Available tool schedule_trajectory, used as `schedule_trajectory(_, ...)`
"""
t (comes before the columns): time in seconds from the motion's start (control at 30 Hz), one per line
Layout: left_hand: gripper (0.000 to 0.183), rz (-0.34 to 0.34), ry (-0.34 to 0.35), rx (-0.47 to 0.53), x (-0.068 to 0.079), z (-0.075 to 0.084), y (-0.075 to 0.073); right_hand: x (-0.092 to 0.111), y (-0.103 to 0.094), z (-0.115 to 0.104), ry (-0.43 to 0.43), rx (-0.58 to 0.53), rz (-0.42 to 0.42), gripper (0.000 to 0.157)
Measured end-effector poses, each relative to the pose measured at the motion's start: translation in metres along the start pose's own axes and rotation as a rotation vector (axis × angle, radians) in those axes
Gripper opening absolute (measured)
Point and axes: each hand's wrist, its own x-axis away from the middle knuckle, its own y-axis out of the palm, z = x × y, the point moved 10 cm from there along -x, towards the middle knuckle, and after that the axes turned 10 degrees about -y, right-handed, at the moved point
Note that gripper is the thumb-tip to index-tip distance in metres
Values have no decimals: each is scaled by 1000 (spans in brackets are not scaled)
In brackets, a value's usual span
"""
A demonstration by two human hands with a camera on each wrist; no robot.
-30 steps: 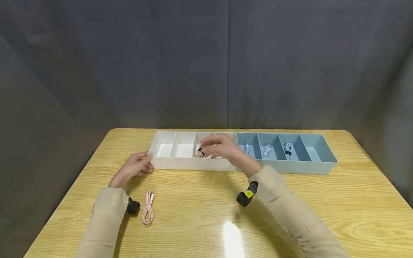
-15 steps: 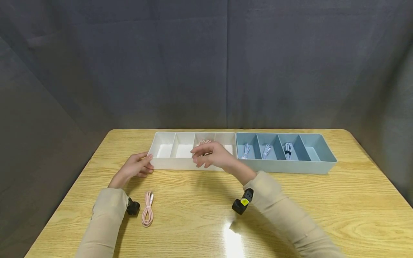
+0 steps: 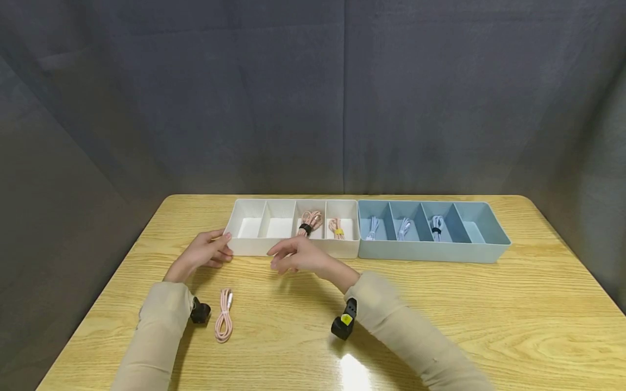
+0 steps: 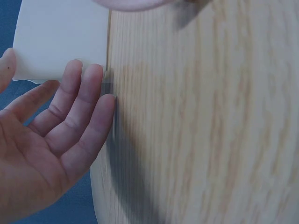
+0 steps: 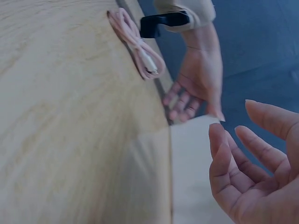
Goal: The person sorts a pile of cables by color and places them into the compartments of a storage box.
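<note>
My left hand [image 3: 201,255] rests at the left end of the white divided box [image 3: 288,248], its fairly straight fingers touching the wall near the corner. In the left wrist view its fingertips [image 4: 93,72] lie right at the box's edge. My right hand [image 3: 303,255] hovers in front of that box with nothing in it, fingers loosely bent. A bundled pink cable [image 3: 224,316] with a white plug lies on the table near the left wrist. Inside the white box, one compartment holds a pink cable with a black strap [image 3: 309,221], another a pink cable with a yellow tie [image 3: 337,228].
A blue divided box [image 3: 435,252] stands end to end with the white one. Three of its compartments hold light cables, among them one with a black strap [image 3: 437,228]. Wooden tabletop [image 3: 274,347] spreads in front, with a dark curtain [image 3: 313,108] behind.
My right hand has moved left and toward me, out from over the white box, uncovering the two pink cables inside. The left hand has stayed at the box's end.
</note>
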Motion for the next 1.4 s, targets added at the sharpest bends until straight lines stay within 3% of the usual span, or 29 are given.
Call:
schedule_trajectory(0.43,63,-9,15,-2,-2,0,1,-24,40,20,35,52,-58,38)
schedule_trajectory(0.63,64,-21,9,2,-2,-1,1,-31,58,29,81,75,-147,47)
schedule_trajectory(1.17,65,-36,12,23,-2,-1,0,-44,100,38,73,138,-380,62)
schedule_trajectory(1.4,65,-45,1,33,-3,-2,1,-46,111,40,112,120,-414,61)
